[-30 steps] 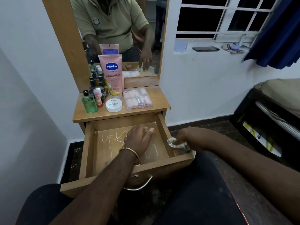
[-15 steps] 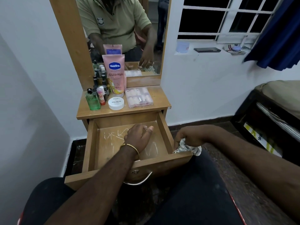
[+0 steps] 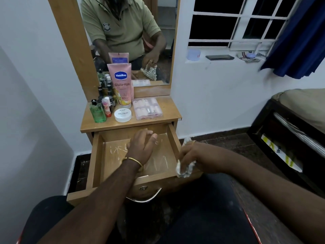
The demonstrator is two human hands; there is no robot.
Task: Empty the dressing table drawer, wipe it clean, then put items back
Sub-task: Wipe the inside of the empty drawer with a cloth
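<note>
The wooden drawer (image 3: 96, 155) of the dressing table is pulled out, with nothing in it but white scratch marks on its floor. My left hand (image 3: 141, 147) rests flat inside the drawer, fingers relaxed. My right hand (image 3: 191, 155) grips a crumpled white cloth (image 3: 184, 169) just outside the drawer's front right corner. On the tabletop (image 3: 168, 111) stand a pink Vaseline tube (image 3: 121, 85), a white nail polish remover jar (image 3: 123, 115), a green bottle (image 3: 95, 111), several small bottles (image 3: 107, 106) and a clear pink case (image 3: 147, 108).
A mirror (image 3: 126, 32) rises behind the tabletop. White walls flank the table on the left and right. A window sill (image 3: 219, 58) with a phone and small items is at the right, a dark bed frame (image 3: 290, 138) further right. My dark-clothed legs fill the foreground.
My right hand with the cloth has lifted slightly beside the drawer's right corner. My left hand stays flat in the drawer.
</note>
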